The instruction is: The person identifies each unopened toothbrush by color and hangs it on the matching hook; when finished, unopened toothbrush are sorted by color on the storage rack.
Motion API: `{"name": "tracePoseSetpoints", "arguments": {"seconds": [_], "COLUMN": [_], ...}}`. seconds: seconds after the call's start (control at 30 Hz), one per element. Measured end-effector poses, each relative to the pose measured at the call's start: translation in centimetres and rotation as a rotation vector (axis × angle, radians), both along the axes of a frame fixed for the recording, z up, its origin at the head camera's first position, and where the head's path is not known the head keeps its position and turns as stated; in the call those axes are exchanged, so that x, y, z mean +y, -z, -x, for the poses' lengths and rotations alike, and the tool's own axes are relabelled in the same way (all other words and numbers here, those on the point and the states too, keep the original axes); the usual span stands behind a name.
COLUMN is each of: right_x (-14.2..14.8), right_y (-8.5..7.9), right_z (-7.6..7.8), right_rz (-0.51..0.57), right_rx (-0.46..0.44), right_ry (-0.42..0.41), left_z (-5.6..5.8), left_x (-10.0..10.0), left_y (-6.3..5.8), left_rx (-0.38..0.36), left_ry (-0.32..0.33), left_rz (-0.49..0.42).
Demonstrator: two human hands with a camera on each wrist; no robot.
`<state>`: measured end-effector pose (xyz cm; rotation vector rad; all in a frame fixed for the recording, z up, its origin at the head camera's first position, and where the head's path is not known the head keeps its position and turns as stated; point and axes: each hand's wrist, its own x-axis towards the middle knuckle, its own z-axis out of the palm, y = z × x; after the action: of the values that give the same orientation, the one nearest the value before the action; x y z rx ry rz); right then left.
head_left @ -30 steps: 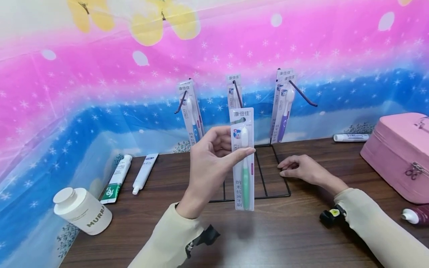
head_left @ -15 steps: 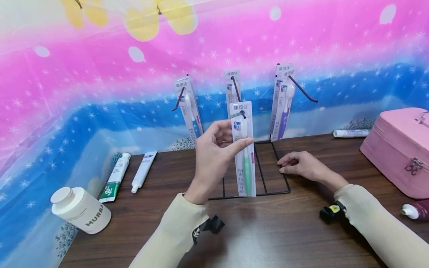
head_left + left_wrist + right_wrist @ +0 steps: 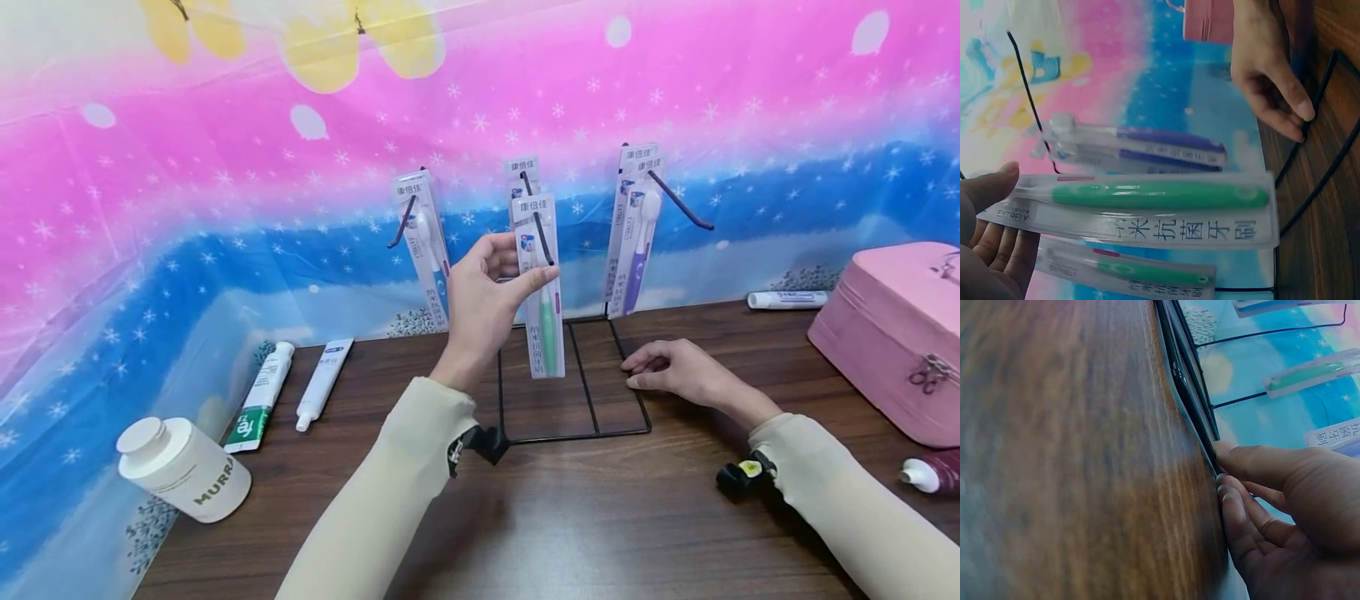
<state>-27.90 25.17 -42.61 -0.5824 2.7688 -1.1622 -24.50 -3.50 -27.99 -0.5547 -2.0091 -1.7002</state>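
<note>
My left hand pinches a packaged green toothbrush by the left side of its card, thumb in front. The middle hook of a black wire rack shows through the card's hole. Behind it hangs another toothbrush pack, whose green handle appears in the left wrist view. My right hand pinches the right side wire of the rack's base, with thumb and fingertips meeting it in the right wrist view. Purple toothbrush packs hang on the right hook, a blue toothbrush pack on the left one.
At the left lie two toothpaste tubes and a tilted white bottle. A pink case stands at the right, near a white tube and a dark red tube. A patterned cloth hangs behind the table.
My left hand has carried the green toothbrush pack up and back toward the rack, and the middle hook now shows through its hole. The right hand has stayed at the base.
</note>
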Motion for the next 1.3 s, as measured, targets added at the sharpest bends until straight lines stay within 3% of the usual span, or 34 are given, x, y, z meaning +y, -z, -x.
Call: {"name": "tracePoseSetpoints", "arguments": {"seconds": [0.37, 0.73, 1.03, 1.3], "right_x": [0.0, 0.0, 0.1, 0.1], "right_y": [-0.2, -0.2, -0.1, 0.0], "right_z": [0.0, -0.1, -0.1, 0.0], "right_rz": [-0.001, 0.001, -0.002, 0.005], "right_rx": [-0.021, -0.032, -0.03, -0.03], "right_ry": [-0.004, 0.002, 0.007, 0.007], "left_z": [3.9, 6.1, 7.1, 6.7], "left_x": [-0.6, -0.4, -0.2, -0.6], "left_y": [-0.8, -1.3, -1.5, -0.8], "left_rx": [-0.087, -0.152, -0.203, -0.205], "left_ry": [-0.062, -0.084, -0.059, -0.042], "left_rz": [0.017, 0.034, 0.014, 0.02]}}
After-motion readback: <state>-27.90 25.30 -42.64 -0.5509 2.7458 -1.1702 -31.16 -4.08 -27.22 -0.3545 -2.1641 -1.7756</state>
